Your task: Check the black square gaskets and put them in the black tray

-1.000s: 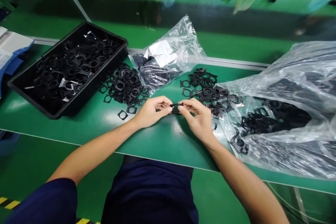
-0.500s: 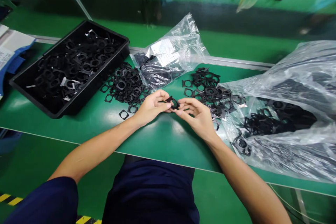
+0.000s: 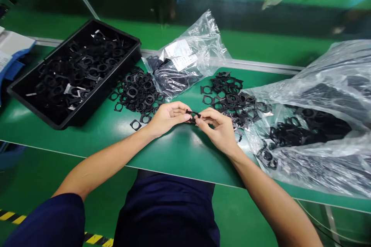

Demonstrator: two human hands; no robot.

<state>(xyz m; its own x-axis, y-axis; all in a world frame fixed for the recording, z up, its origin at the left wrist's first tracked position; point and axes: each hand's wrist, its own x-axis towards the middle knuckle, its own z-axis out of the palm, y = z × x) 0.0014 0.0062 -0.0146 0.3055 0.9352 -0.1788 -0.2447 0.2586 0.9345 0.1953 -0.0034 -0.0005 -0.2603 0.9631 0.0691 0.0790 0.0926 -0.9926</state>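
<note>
Between my two hands, over the green table, is a small black plastic frame (image 3: 193, 113) with a round hole. My left hand (image 3: 171, 116) pinches its left end between thumb and fingers. On the other end, my right hand (image 3: 216, 125) is closed in the same way. The fingertips hide part of the piece, and I cannot make out whether it is one part or two fitted together. Just left of my left hand lies a heap of thin black ring frames (image 3: 136, 90). Behind my right hand spreads a second heap of black parts (image 3: 232, 98).
A black tray (image 3: 65, 125) full of black parts stands at the left. A clear bag (image 3: 199, 54) with labels and dark parts lies at the back. To the right, a large open plastic bag (image 3: 319, 177) spills black parts. Blue-and-white boxes (image 3: 14, 48) sit at the far left.
The black frame has been tilted in my fingers and now shows flatter, more edge-on. Both hands keep hold of it in nearly the same place.
</note>
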